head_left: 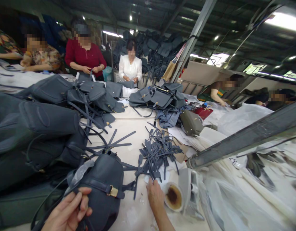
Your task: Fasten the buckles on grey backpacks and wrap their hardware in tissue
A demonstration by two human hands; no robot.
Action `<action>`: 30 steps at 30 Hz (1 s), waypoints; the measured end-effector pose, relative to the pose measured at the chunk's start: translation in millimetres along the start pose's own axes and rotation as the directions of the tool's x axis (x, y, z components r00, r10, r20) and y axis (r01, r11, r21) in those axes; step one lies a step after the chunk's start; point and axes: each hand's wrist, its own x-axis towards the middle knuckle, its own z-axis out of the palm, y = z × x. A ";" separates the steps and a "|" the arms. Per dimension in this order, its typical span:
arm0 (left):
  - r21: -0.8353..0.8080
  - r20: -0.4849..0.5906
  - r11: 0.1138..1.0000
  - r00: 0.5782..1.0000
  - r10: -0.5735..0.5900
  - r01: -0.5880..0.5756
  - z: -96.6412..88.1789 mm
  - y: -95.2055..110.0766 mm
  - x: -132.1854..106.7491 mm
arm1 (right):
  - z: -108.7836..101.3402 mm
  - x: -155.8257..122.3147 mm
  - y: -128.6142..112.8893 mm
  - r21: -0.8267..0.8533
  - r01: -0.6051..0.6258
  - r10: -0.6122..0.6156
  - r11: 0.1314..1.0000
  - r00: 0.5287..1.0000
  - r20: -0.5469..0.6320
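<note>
My left hand (69, 210) rests at the bottom left with its fingers curled on the edge of a dark blue-grey bag (103, 189) that has a gold buckle (113, 191); it grips the bag's side by a thin strap. My right hand (154, 195) reaches forward on the white table (135, 118), its fingers pinched at the near edge of a heap of blue-grey leather straps (156, 154). What those fingers hold is hidden by the hand.
A cup of brown glue (173, 196) stands right of my right hand beside a white machine part (191, 189). Piles of grey bags (35, 128) fill the left. Several other people (130, 67) work across the table. A slanting metal beam (246, 136) crosses the right.
</note>
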 end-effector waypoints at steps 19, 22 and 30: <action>0.001 0.059 0.997 0.996 0.073 -0.073 3.4 15.7 -4.2 | 19.0 4.8 23.8 0.364 0.116 -0.061 0.924 0.985 -0.160; 0.002 0.060 0.998 0.996 0.066 -0.066 3.9 14.8 -6.0 | 21.0 5.2 22.8 0.332 0.154 -0.102 0.930 0.980 -0.169; -0.019 0.063 0.996 0.994 0.084 -0.083 3.8 12.9 -6.2 | 19.2 9.6 22.2 0.310 0.153 -0.121 0.938 0.985 -0.122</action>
